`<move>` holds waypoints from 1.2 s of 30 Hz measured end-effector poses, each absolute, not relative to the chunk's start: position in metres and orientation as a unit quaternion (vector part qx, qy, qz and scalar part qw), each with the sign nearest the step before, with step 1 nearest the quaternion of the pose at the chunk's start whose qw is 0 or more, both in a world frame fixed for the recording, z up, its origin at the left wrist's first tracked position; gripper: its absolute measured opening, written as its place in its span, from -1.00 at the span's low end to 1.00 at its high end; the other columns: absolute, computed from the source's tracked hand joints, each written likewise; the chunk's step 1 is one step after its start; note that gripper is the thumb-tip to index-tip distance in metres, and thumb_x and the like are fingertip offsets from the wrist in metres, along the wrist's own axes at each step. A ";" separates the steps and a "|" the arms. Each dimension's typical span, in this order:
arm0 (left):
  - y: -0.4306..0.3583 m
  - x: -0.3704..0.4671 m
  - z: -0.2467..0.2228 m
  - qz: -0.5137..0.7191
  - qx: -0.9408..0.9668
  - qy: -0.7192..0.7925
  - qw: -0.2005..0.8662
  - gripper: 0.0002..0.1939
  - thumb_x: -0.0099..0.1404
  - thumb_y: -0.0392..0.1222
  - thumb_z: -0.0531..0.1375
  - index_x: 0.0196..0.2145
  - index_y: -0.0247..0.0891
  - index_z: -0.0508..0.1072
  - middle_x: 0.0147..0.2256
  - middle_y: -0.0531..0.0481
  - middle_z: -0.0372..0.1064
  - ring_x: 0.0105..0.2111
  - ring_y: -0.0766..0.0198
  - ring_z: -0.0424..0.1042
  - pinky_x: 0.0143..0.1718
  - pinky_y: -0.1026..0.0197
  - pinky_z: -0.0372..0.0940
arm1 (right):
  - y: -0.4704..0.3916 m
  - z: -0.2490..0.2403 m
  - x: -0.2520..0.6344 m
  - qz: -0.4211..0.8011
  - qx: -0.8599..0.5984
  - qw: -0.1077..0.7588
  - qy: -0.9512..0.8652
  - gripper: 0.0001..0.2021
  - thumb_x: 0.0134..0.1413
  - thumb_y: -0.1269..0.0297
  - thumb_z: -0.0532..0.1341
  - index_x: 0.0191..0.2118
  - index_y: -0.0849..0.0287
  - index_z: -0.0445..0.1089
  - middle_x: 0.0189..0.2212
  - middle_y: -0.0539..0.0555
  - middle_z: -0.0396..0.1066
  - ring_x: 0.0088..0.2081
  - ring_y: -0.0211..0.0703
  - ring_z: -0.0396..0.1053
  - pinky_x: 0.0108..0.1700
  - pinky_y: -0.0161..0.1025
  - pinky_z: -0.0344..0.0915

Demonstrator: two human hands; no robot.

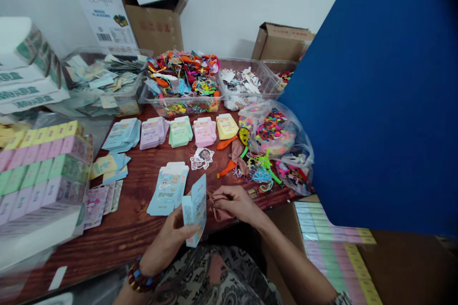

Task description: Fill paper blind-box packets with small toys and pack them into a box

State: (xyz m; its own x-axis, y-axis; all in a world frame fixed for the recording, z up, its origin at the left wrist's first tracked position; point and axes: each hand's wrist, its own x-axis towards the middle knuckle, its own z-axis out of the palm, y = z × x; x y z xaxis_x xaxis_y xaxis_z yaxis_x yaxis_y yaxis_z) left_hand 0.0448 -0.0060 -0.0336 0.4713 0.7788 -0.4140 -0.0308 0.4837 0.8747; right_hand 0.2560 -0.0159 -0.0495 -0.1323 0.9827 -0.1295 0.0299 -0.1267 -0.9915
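My left hand, with a beaded bracelet at its wrist, grips an upright light blue box whose top flap stands up. Beside it, my right hand pinches a brownish-pink pouch close to the box's right side. Flat light blue boxes lie on the table just behind my left hand. Black-and-white stickers rest farther back. Right of them are orange balloons, pink-brown pouches and small colourful pieces.
Flat blue, purple, green, pink and yellow boxes line the table. Clear bins and bags of small items stand behind. Stacked boxes fill the left; a large blue panel blocks the right.
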 end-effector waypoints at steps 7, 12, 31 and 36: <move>-0.001 0.032 -0.044 0.236 0.554 0.430 0.673 -0.15 0.03 0.02 0.37 0.26 -0.15 0.26 0.17 -0.17 0.35 0.22 -0.14 0.23 0.21 -0.11 0.19 | -0.019 -0.054 0.263 0.618 -0.487 0.353 -0.506 -0.90 -0.03 0.29 0.30 -0.44 0.21 0.45 -0.56 -0.12 0.36 -0.52 -0.37 0.23 -0.46 -0.42 0.09; -0.005 0.040 -0.047 0.247 0.525 0.432 0.690 -0.24 0.03 -0.04 0.39 0.19 -0.19 0.35 0.09 -0.13 0.43 0.16 -0.08 0.33 0.22 -0.04 0.18 | -0.011 -0.074 0.240 0.613 -0.506 0.474 -0.380 -0.75 -0.13 0.21 0.35 -0.29 0.18 0.38 -0.50 -0.09 0.42 -0.52 -0.30 0.33 -0.48 -0.38 0.21; -0.007 0.059 -0.048 0.315 0.410 0.494 0.699 -0.36 -0.02 0.08 0.41 -0.01 -0.27 0.48 -0.06 -0.15 0.53 0.00 -0.10 0.46 0.04 0.01 0.36 | -0.016 -0.083 0.231 0.397 -0.524 0.501 -0.563 -0.66 0.21 0.23 0.18 0.08 0.11 0.44 0.01 0.13 0.48 0.05 -0.11 0.42 0.14 -0.16 0.31; -0.002 0.054 -0.054 0.271 0.569 0.498 0.596 -0.30 0.03 0.05 0.39 0.09 -0.21 0.37 0.07 -0.14 0.43 0.09 -0.07 0.38 0.15 -0.04 0.26 | -0.011 -0.084 0.247 0.437 -0.565 0.539 -0.447 -0.72 0.12 0.18 0.19 -0.11 0.15 0.53 -0.20 0.12 0.56 -0.19 -0.09 0.51 -0.11 -0.13 0.45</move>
State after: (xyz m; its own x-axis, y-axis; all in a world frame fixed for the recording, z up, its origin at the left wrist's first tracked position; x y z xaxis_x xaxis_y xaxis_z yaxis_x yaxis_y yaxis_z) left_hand 0.0539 -0.0025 -0.0540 0.3574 0.8896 -0.2845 0.2424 0.2058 0.9481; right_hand 0.2467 -0.0109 -0.0839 0.2190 0.9757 -0.0118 0.0344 -0.0198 -0.9992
